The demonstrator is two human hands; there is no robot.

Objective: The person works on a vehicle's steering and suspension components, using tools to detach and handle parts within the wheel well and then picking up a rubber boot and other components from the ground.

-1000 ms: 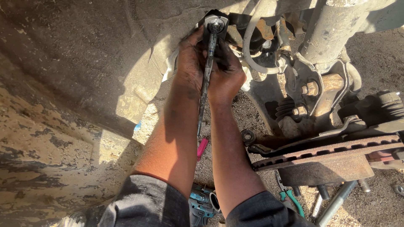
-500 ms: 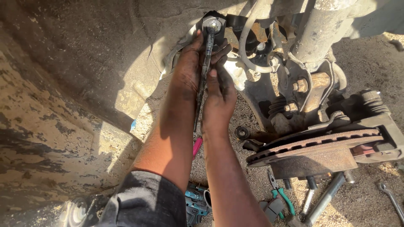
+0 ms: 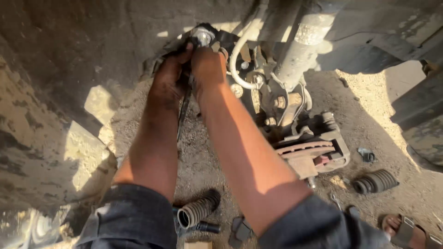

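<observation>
We are working on the ball joint (image 3: 203,34) high in the wheel well, a rounded metal head glinting in a patch of sun against the dark, grimy body; we are holding a long slim dark tool (image 3: 184,106) that is running down from the joint between our forearms. Our left hand (image 3: 168,78) is curling around the tool's upper part, fingers pressed together just under the joint; our right hand (image 3: 207,64) is closing over the same spot from the other side, though we cannot tell exactly what it is pinching.

Judging by how things are lying, the job is sitting somewhere in the middle; the wheel is off, the rusty brake disc (image 3: 302,150) and caliper are hanging exposed beside the dusty grey strut (image 3: 300,46), and the joint is not yet free or not yet seated, we cannot tell which. 2 ribbed black rubber boots are lying loose on the sandy ground, 1 near our sleeves (image 3: 198,210) and 1 to the right (image 3: 376,180); a sandalled foot (image 3: 406,228) is showing at the lower edge.
</observation>
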